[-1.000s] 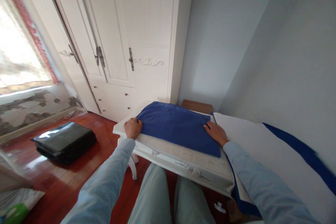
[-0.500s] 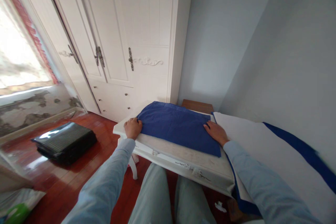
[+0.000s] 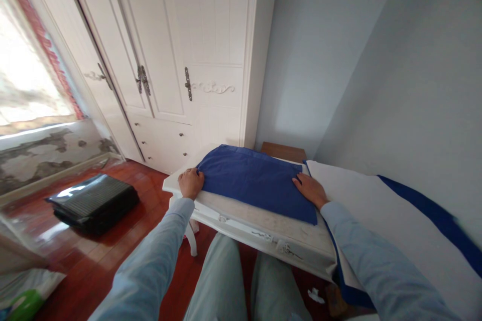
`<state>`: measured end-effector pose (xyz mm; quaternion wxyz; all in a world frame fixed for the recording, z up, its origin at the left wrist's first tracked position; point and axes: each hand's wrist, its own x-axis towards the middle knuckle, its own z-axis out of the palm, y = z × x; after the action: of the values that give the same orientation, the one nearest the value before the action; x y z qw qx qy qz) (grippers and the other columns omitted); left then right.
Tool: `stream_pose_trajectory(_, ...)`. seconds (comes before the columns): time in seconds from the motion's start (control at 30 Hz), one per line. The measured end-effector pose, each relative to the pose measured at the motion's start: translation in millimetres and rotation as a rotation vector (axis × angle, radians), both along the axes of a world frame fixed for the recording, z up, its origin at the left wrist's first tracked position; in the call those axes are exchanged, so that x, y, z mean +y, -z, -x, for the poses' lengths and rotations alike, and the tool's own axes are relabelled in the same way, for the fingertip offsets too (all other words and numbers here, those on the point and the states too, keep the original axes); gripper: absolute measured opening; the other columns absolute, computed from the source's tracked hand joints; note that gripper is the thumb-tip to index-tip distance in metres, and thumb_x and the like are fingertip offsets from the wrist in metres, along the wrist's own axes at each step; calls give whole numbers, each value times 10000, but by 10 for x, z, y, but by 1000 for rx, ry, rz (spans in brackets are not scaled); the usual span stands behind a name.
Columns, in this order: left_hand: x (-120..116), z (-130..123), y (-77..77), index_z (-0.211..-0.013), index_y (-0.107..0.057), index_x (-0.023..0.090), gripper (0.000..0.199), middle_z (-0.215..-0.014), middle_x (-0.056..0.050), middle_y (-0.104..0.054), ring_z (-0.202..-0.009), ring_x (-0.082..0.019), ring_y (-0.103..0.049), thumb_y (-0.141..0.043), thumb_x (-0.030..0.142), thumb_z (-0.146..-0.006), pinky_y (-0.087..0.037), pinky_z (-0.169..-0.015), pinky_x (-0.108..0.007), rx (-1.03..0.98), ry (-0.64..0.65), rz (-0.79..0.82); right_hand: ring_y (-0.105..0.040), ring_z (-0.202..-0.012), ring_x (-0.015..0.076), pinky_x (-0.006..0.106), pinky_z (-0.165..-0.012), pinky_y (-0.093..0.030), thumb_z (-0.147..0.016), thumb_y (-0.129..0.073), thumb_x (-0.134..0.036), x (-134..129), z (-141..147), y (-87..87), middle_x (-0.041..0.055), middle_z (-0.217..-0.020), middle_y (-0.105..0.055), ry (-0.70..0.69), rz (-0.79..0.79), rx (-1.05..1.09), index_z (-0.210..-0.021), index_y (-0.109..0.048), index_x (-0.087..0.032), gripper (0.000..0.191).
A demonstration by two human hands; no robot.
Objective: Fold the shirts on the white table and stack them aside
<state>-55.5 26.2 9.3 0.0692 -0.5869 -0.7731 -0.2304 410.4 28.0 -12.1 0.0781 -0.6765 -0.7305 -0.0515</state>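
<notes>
Blue cloth (image 3: 248, 180) lying on white table (image 3: 276, 221) between left hand (image 3: 191, 183) and right hand (image 3: 312, 191), both touching its ends; whether either is pinching, cannot tell. White sheet (image 3: 357, 190) lying beyond right hand.

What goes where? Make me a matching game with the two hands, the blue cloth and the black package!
Things:
1. Left hand
2. Black package
3. Right hand
4. Blue cloth

Places:
A. Spread on the white table
B. At the cloth's end farther from the window
C. At the cloth's end nearer the window
D. On the red floor

Right pairs: 1-C, 2-D, 3-B, 4-A
</notes>
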Motion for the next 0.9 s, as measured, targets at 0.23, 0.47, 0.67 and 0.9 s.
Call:
stream_pose_trajectory(0.23, -21, -14, -29, -1108, -723, 109, 391, -1155, -185, -718, -1115, -314, -654, -425, 278, -919, -430, -993, -434, -16, 1, 3, -503, -1384, 280, 402, -1161, -370, -1045, -327, -421, 5, -7, -1, 197, -1449, -565, -17, -3, 15, -1340, -614, -96, 524)
stream_pose_trajectory(0.47, -36, -23, -41, -1086, -722, 106, 383, -1135, -185, -723, -1098, -315, -663, -422, 279, -923, -440, -974, -422, 6, -6, 17, -503, -1385, 270, 402, -1166, -369, -1042, -320, -417, -3, 5, -5, 185, -1451, -567, -12, -4, 7, -1339, -618, -106, 523)
stream_pose_trajectory(0.67, -24, -14, -27, -1099, -721, 113, 387, -1143, -182, -721, -1097, -313, -662, -423, 283, -920, -438, -970, -415, 4, -8, 10, -497, -1390, 266, 406, -1170, -363, -1040, -325, -419, -16, 13, -26, 173, -1452, -570, -9, 0, 19, -1342, -619, -123, 515)
stream_pose_trajectory(0.9, -37, -21, -48, -1095, -724, 117, 386, -1141, -179, -724, -1095, -316, -662, -423, 282, -918, -432, -977, -419, -7, -5, 16, -487, -1398, 261, 388, -1172, -356, -1046, -313, -422, -41, 42, -64, 184, -1462, -558, 3, 18, 9, -1354, -605, -102, 531)
